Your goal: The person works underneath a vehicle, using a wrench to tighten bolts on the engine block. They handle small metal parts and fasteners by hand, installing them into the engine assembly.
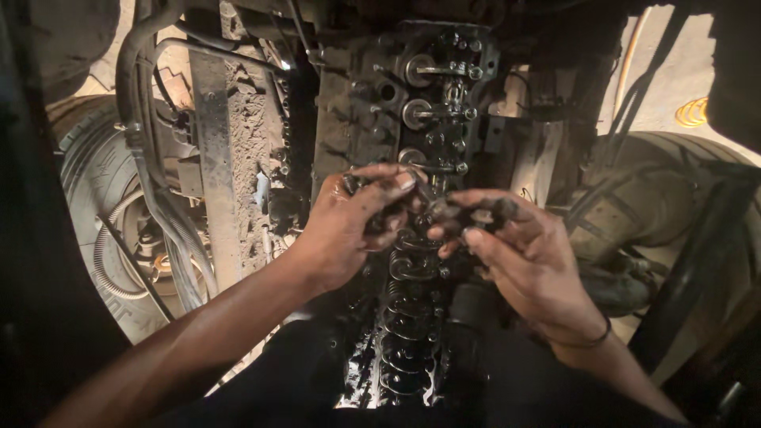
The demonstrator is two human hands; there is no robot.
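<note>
Nearest the camera, a row of oily valve springs [408, 317] runs up the middle of the open cylinder head [372, 119]. Above them the two hands meet. The left hand [349, 226] has its greasy fingers [396, 184] curled shut around a small dark metal part [432, 208]. The right hand [519, 254] pinches the same part from the other side, fingers [483, 210] bent close with the thumb on top. Beyond the hands, three rocker arms [440, 71] sit bolted to the head. A tyre [99, 198] and coiled hose [111, 261] lie far left.
</note>
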